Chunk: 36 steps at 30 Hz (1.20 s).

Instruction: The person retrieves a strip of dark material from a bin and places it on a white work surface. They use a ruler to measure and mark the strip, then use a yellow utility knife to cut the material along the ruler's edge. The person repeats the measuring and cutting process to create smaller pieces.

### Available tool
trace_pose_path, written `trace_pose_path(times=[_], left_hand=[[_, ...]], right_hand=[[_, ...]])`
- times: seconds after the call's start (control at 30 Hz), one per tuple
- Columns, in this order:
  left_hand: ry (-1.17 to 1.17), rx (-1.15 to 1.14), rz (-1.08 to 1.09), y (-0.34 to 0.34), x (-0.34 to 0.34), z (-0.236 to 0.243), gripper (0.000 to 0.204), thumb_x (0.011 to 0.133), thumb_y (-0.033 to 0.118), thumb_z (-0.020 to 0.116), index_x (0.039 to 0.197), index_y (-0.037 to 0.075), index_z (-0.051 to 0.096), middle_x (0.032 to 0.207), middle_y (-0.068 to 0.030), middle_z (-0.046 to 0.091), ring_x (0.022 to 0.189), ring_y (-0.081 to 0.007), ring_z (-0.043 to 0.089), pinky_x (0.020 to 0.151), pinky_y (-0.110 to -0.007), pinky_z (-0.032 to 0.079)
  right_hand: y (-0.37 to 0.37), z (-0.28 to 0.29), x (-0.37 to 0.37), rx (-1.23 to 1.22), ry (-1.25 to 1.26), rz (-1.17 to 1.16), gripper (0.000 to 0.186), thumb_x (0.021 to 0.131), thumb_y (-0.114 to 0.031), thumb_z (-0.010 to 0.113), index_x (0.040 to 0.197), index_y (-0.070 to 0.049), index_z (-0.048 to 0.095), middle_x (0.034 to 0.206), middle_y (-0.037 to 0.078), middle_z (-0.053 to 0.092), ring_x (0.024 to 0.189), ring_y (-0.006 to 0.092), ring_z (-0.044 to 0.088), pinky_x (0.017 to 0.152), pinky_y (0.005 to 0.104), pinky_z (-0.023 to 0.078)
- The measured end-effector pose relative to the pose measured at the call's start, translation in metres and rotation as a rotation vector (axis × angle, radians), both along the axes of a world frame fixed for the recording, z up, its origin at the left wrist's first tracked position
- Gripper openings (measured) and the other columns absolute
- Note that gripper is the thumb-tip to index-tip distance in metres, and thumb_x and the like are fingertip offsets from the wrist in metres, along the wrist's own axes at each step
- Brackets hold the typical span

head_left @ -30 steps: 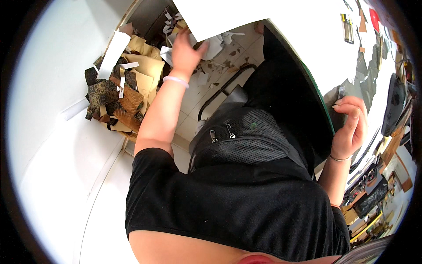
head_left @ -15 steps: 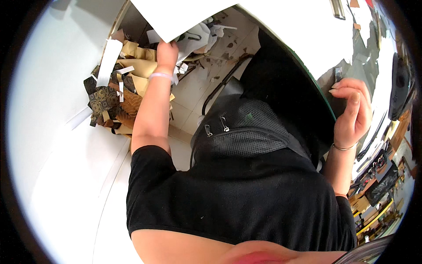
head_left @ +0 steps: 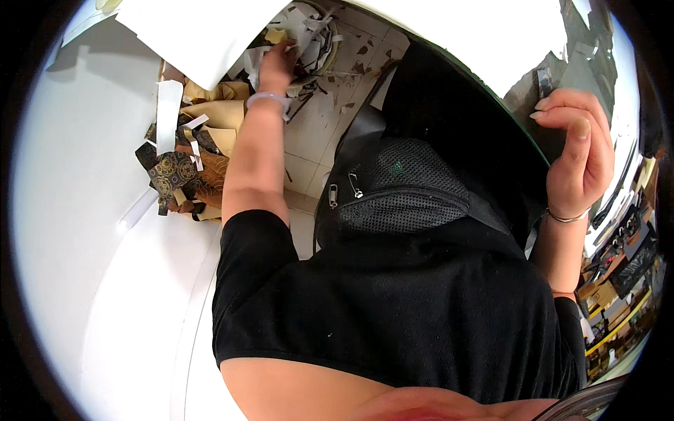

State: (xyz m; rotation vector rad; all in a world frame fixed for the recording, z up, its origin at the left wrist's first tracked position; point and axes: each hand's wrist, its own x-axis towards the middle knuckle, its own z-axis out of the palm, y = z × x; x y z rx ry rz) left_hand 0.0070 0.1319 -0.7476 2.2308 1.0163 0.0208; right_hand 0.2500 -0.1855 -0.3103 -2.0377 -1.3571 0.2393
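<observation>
My left hand (head_left: 279, 64) reaches down beneath the table edge, over a round bin (head_left: 335, 55) full of paper scraps (head_left: 303, 29). Motion blurs its fingers, and whether they grip anything cannot be made out. A large white sheet (head_left: 200, 42) overhangs the table edge beside this hand. Resting at the table's edge on the right, my right hand (head_left: 581, 151) has its fingers curled in and pressed together, with nothing visible in them. Just beyond its fingertips a small dark strip (head_left: 545, 83) lies on the grey tabletop (head_left: 525, 98).
A heap of tan, brown and black-gold patterned offcuts (head_left: 186, 165) lies against the white wall (head_left: 91, 154) on the left. Scraps litter the tiled floor (head_left: 309, 140). A black mesh bag (head_left: 407, 182) hangs at my front. Shelves with boxes (head_left: 604, 295) stand far right.
My left hand has moved farther out, away from the hanging sheet's corner and over the bin's scraps. More of the bin now shows. My right hand keeps its curled pose at the table edge.
</observation>
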Motion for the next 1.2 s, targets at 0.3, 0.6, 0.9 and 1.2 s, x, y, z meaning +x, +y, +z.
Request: trace_pose_path(times=[0.3,0.6,0.9,1.2], left_hand=[[-0.261,-0.247,0.282,0.061,-0.05,-0.051,0.027,0.097,0.012,0.063,0.12,-0.001,0.071,0.103,-0.0161,0.077,0.09,-0.0234,0.072,0.082,-0.035,0.056],[0.243,-0.001,-0.093,-0.004,-0.007,0.021,0.067,0.085,0.047,0.079,0.138,0.011,0.06,0.134,-0.0218,0.061,0.126,-0.0405,0.059,0.104,-0.054,0.048],[0.027,0.07,-0.101,0.031,-0.051,-0.07,0.037,0.085,0.025,0.071,0.121,0.014,0.072,0.107,-0.0184,0.07,0.105,-0.0399,0.067,0.09,-0.049,0.055],[0.245,0.008,0.128,0.078,-0.069,-0.076,0.027,0.098,0.018,0.058,0.109,-0.002,0.072,0.112,-0.0239,0.072,0.099,-0.0403,0.068,0.088,-0.048,0.052]], right_hand=[[-0.005,-0.003,0.008,-0.012,0.002,0.052,0.043,0.111,-0.018,0.043,0.085,0.005,0.068,0.099,0.016,0.069,0.087,0.0224,0.067,0.081,0.0294,0.051],[-0.006,0.0,0.009,-0.042,-0.05,0.06,0.044,0.111,-0.02,0.042,0.085,0.005,0.068,0.099,0.017,0.069,0.088,0.0232,0.066,0.082,0.0303,0.05],[-0.005,0.001,0.009,-0.041,-0.029,0.06,0.045,0.112,-0.02,0.041,0.085,0.004,0.067,0.1,0.018,0.068,0.089,0.023,0.066,0.083,0.0303,0.05],[-0.007,-0.002,0.013,-0.039,-0.029,0.087,0.045,0.113,-0.02,0.041,0.086,0.005,0.067,0.1,0.017,0.068,0.087,0.0224,0.065,0.082,0.0297,0.05]])
